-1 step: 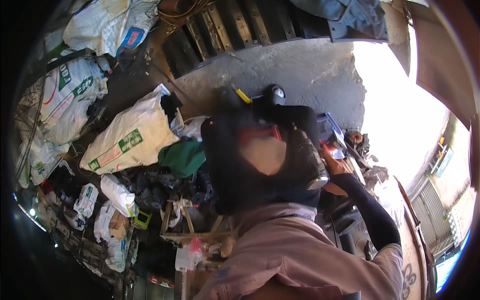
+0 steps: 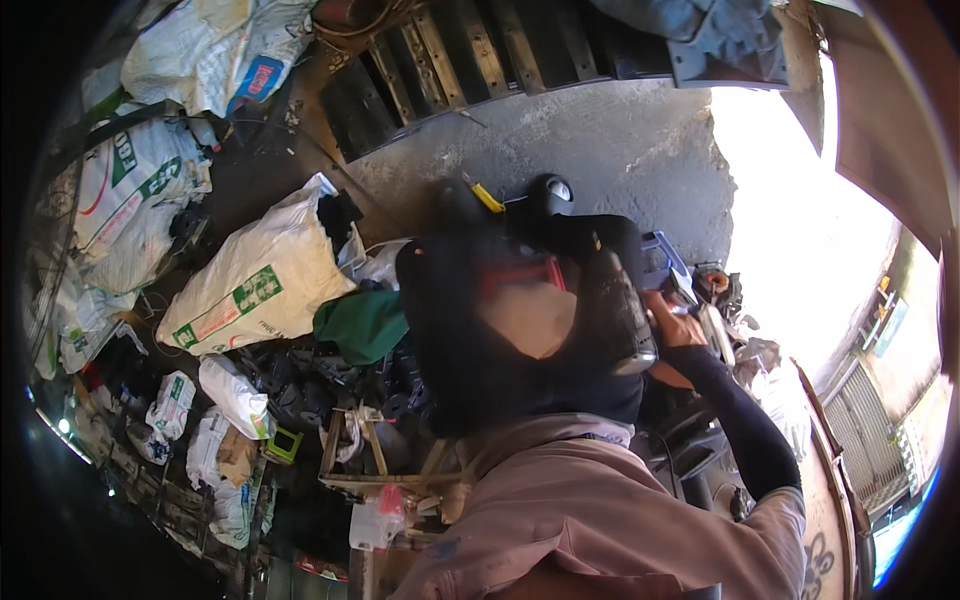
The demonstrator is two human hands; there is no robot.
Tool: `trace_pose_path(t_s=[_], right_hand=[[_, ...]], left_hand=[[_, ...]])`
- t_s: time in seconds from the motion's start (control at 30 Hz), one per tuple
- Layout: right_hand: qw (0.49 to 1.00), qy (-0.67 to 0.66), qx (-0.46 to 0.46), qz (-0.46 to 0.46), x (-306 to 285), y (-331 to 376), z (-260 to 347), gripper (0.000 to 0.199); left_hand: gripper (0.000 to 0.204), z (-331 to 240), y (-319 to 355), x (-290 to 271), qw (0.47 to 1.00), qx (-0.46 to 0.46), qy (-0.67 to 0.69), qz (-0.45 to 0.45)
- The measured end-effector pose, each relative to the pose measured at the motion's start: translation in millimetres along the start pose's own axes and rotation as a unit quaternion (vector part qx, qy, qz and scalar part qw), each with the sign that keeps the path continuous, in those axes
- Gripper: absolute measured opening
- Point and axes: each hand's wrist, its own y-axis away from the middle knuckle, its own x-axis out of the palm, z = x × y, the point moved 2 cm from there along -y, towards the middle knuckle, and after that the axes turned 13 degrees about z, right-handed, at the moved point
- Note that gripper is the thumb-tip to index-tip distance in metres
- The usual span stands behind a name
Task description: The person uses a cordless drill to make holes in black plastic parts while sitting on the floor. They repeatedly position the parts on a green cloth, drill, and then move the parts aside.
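My right hand (image 2: 680, 328), its arm in a black sleeve, is closed at the side of a dark grey power drill (image 2: 622, 318), apparently round its handle. The drill lies over my right thigh, and its tip points away from me. Between my black-clad legs are a red edge (image 2: 550, 270) and a smooth beige surface (image 2: 535, 318); both are blurred, and their kind is unclear. Neither my left hand nor my left forearm shows. A yellow-handled tool (image 2: 485, 194) lies on the floor near my feet.
White woven sacks (image 2: 262, 275) and a green cloth (image 2: 362, 326) are at the left. A wooden frame (image 2: 375, 445) stands near my left side. Metal motor-like parts (image 2: 715, 280) and a blue object (image 2: 668, 262) are at the right. Dark ribbed panels (image 2: 450, 60) lie across the far side.
The drill has turned slightly, its tip swinging a little forward and right. My right hand stays beside it. The whole view has shifted slightly.
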Motion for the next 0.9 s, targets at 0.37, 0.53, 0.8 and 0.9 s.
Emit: trace_pose_path(t_s=[0.37,0.53,0.8,0.9], right_hand=[[0.976,0.127,-0.049,-0.171,36,-158,-33,0.078],[0.939,0.182,-0.071,-0.282,84,-159,-42,0.077],[0.906,0.188,-0.073,-0.373,140,-144,-48,0.080],[0.912,0.158,-0.094,-0.367,154,-133,-48,0.079]], left_hand=[[0.030,55,-200,44,0.999,0.001,0.053,-0.011],[0.031,107,-249,78,0.997,0.023,0.063,-0.046],[0.032,219,-278,136,0.996,0.031,0.043,-0.077],[0.032,228,-290,127,0.998,0.031,-0.015,-0.044]])
